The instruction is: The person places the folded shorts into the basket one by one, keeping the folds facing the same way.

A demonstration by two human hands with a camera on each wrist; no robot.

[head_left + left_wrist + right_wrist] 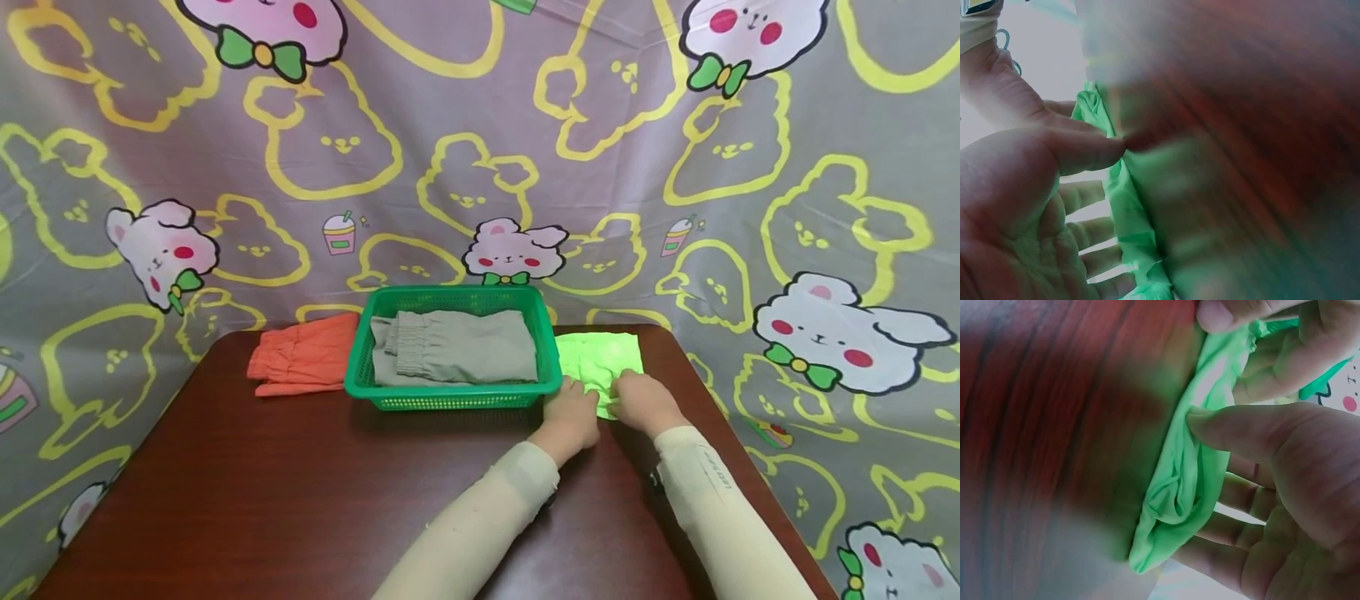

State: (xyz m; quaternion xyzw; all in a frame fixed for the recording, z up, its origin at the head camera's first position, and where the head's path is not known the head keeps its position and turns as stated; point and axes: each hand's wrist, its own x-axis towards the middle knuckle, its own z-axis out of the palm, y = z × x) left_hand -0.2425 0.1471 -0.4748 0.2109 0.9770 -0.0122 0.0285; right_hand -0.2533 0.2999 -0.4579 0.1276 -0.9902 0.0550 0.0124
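A folded lime-green garment [600,358] lies on the table just right of the green basket [453,389]. My left hand [572,417] is at its near left, close to the basket's corner. At the near right edge is my right hand [648,402]. In the right wrist view, the thumb of my right hand [1297,462] presses the garment's near side [1185,469], and the fingers lie behind it. My left hand [1016,206], in the left wrist view, has its thumb and fingers on either side of the cloth edge [1132,219].
Grey folded garments [465,346] with gathered elastic lie inside the basket. An orange folded garment [303,354] sits at the basket's left. The dark brown table [285,492] ends at a patterned curtain [450,183] behind and at both sides.
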